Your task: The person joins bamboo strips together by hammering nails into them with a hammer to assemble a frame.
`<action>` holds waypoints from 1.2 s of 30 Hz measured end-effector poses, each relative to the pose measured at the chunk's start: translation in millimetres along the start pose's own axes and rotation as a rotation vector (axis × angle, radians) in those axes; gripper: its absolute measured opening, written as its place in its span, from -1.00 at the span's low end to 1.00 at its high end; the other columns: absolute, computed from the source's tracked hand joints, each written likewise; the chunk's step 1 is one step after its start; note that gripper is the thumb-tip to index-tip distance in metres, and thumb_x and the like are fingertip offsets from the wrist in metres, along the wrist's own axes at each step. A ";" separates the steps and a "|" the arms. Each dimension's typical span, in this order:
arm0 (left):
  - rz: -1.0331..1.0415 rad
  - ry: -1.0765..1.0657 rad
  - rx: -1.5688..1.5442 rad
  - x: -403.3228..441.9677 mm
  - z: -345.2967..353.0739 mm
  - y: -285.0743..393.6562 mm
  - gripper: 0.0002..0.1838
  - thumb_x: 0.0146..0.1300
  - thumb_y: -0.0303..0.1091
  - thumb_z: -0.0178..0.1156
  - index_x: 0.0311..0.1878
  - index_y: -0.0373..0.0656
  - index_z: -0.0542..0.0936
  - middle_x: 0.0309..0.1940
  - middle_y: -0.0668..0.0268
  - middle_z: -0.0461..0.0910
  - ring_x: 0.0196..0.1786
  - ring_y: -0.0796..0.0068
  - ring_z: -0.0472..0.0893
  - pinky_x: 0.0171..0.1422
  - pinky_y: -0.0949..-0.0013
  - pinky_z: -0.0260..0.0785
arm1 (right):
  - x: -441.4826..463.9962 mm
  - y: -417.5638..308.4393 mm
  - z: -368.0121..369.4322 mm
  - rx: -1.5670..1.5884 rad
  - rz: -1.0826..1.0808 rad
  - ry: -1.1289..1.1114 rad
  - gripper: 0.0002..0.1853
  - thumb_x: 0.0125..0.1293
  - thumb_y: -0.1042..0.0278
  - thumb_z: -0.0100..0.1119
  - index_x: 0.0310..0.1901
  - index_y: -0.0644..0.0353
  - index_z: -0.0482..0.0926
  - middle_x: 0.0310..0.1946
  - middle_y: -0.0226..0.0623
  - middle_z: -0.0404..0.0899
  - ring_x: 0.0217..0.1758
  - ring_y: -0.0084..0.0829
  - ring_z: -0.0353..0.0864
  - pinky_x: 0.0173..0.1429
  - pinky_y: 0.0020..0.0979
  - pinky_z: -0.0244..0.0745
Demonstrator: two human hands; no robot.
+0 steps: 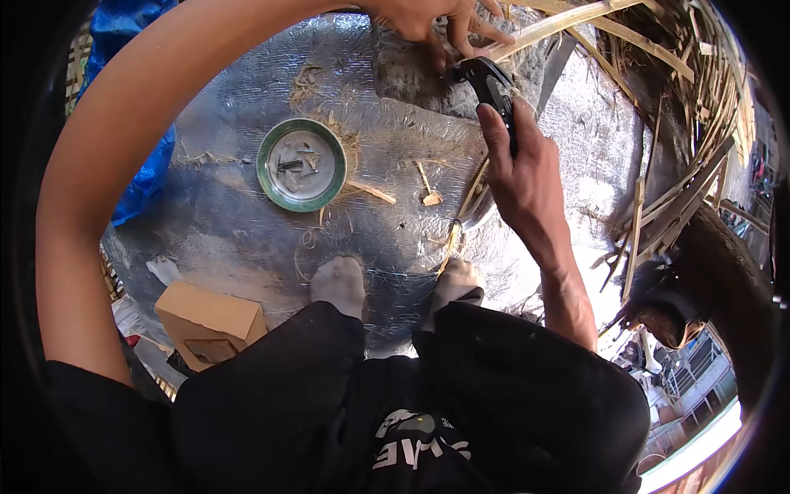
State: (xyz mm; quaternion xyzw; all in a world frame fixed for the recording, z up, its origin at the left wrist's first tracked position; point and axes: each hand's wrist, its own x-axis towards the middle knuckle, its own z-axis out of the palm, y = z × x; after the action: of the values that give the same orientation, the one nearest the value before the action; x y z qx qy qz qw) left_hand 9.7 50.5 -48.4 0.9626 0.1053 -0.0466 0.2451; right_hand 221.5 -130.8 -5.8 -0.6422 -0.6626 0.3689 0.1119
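Note:
My right hand [527,169] is wrapped round the handle of a black claw hammer [485,76]. The hammer's head is over a rough stone block [411,78], close to the end of a pale bamboo strip [568,23]. At the top edge my left hand [432,20] bends over the block, its fingers closed at the end of that strip. Part of this hand is cut off by the frame, and anything small between its fingertips is hidden. The strip runs from the block towards the upper right.
A green-rimmed bowl [267,177] with nails or small metal pieces stands on the silver sheet [222,222]. A cardboard box [210,313] is at lower left, near a blue plastic bag [148,181]. Split bamboo [691,198] is piled at right. A wood scrap [431,198] lies mid-floor.

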 end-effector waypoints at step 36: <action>-0.082 0.104 -0.203 -11.6 -13.1 16.1 -0.59 0.10 -0.24 0.55 0.07 0.02 0.80 0.40 0.08 0.52 0.40 0.00 0.48 0.45 0.11 0.33 | -11.6 -11.7 9.3 -0.075 -0.168 0.095 -0.67 0.60 0.09 0.10 0.01 0.24 0.43 -0.62 -0.06 0.56 -0.61 0.00 0.63 -0.48 -0.15 0.39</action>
State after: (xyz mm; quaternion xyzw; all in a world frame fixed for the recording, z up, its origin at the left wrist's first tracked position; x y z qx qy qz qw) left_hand 2.5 40.9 -27.8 0.9289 0.1614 0.0044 0.3332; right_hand 208.5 -143.7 -1.1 -0.6048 -0.7215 0.3021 0.1498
